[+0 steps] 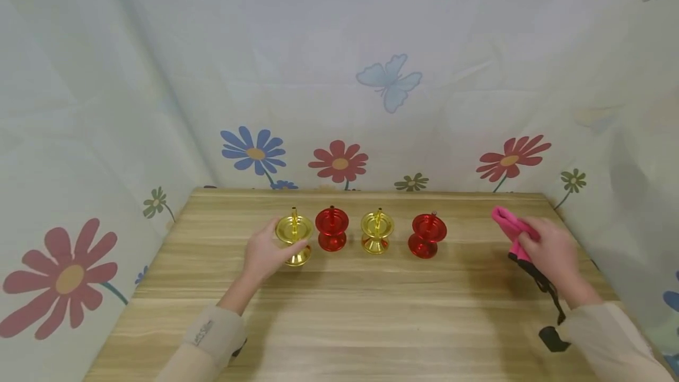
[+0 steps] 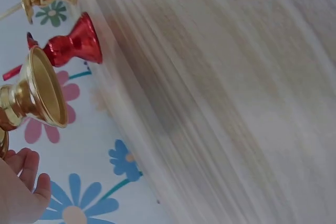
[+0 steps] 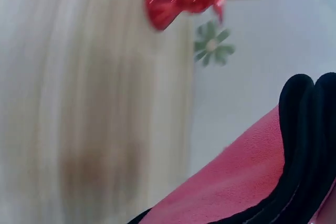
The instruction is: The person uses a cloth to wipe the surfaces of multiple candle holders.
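My left hand [image 1: 267, 252] grips a shiny gold candle holder [image 1: 294, 230], thumb in front and fingers behind its dish. In the left wrist view the hollow underside of this gold candle holder [image 2: 50, 90] shows, its foot off the table. My right hand [image 1: 551, 249], over the table's right side, holds a folded bright pink cloth [image 1: 510, 226] with black edging. In the right wrist view the pink cloth [image 3: 239, 169] and its black edge fill the lower right.
To the right of the held one stand a red candle holder [image 1: 332, 223], another gold candle holder [image 1: 377, 226] and another red candle holder [image 1: 428, 229], spaced in a row. The wooden table [image 1: 371, 323] ends at a flower-printed curtain [image 1: 297, 75]. A small black object [image 1: 553, 339] shows beside the right sleeve.
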Demonstrator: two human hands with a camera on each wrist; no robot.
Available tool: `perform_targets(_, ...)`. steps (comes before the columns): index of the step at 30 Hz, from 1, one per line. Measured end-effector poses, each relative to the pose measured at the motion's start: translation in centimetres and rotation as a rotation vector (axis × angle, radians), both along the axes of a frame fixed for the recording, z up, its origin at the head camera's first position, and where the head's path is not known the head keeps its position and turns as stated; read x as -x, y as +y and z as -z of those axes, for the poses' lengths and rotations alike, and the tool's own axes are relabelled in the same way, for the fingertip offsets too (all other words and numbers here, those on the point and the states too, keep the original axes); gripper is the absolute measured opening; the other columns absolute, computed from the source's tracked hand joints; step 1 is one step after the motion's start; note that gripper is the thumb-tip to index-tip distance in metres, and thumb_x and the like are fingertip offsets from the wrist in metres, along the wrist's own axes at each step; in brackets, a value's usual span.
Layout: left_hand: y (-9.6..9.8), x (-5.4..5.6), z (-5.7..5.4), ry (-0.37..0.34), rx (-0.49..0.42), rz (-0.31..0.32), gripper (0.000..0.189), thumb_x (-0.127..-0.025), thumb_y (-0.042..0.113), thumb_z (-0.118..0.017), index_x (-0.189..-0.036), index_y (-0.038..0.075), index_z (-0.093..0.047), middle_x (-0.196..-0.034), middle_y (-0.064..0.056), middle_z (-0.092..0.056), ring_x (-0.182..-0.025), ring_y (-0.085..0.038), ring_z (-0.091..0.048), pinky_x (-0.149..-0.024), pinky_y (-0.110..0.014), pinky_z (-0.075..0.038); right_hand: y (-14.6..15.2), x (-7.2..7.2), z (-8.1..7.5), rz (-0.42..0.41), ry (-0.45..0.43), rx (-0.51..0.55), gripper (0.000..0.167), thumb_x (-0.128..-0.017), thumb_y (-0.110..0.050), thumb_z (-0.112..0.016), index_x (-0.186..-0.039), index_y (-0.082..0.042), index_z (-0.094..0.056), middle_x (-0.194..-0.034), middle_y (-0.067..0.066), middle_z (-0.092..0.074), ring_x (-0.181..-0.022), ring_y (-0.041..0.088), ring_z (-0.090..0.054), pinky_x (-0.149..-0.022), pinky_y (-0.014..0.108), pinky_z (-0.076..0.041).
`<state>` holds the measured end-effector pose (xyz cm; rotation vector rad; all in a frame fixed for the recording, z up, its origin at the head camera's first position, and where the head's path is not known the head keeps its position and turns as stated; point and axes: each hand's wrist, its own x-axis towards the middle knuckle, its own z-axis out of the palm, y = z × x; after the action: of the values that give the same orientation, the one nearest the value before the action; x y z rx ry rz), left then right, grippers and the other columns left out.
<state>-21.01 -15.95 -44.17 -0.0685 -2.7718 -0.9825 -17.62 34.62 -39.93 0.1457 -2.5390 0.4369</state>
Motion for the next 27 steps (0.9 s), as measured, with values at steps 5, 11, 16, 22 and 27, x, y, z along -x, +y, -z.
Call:
perform_targets(5, 1.2, -0.8, -0.7, 0.054, 0.042, 0.035, 0.081, -0.060, 0.064, -0.066, -0.119, 0.010, -0.050, -0.108, -0.009, -0.062, -0.099, -0.028, -0.057, -0.081, -0.045, -0.047, -2.3, -1.0, -2.0, -0.052, -0.034, 0.101, 0.029, -0.075, -0.002, -0.062, -0.103, 0.003, -0.060, -0.090, 0.023, -0.061, -0.068, 0.026, -0.052, -0.054, 0.027, -0.039)
perform_targets(11, 2.9, -1.9, -1.6, 0.169, 0.113, 0.084, 0.072, -0.058, 0.057, -0.071, -0.113, 0.014, -0.054, -0.100, -0.003, -0.062, -0.091, -0.022, -0.057, -0.076, -0.041, -0.048, -5.3, -2.0, -3.6, -0.146, -0.068, 0.255, 0.027, -0.078, -0.004, -0.062, -0.104, 0.000, -0.061, -0.091, 0.020, -0.063, -0.064, -0.006, -0.042, -0.050, 0.013, -0.040)
perform_targets(16, 4.2, -2.7, -2.2, 0.309, 0.234, 0.142, 0.070, -0.056, 0.060, -0.071, -0.107, 0.014, -0.055, -0.095, 0.001, -0.064, -0.085, -0.019, -0.058, -0.073, -0.035, -0.050, -7.6, -2.5, -4.3, -0.244, -0.141, 0.348, 0.026, -0.081, -0.005, -0.060, -0.106, 0.000, -0.060, -0.090, 0.020, -0.063, -0.061, -0.004, -0.047, -0.047, 0.017, -0.043)
perform_targets(22, 5.5, -3.8, -3.0, 0.397, 0.364, 0.205, 0.073, -0.056, 0.063, -0.068, -0.107, 0.013, -0.054, -0.095, -0.002, -0.065, -0.086, -0.019, -0.059, -0.074, -0.035, -0.050, -10.0, -2.9, -4.6, -0.374, -0.278, 0.478, 0.027, -0.084, -0.006, -0.057, -0.111, -0.001, -0.057, -0.090, 0.019, -0.062, -0.059, 0.003, -0.053, -0.048, 0.022, -0.047)
perform_targets(27, 6.6, -4.8, -3.9, 0.434, 0.415, 0.246, 0.074, -0.056, 0.064, -0.067, -0.108, 0.013, -0.055, -0.098, -0.003, -0.064, -0.089, -0.020, -0.058, -0.076, -0.036, -0.049, -12.0, -3.0, -5.1, -0.460, -0.308, 0.519, 0.028, -0.083, -0.004, -0.057, -0.111, 0.000, -0.058, -0.093, 0.018, -0.063, -0.062, 0.002, -0.055, -0.051, 0.021, -0.048)
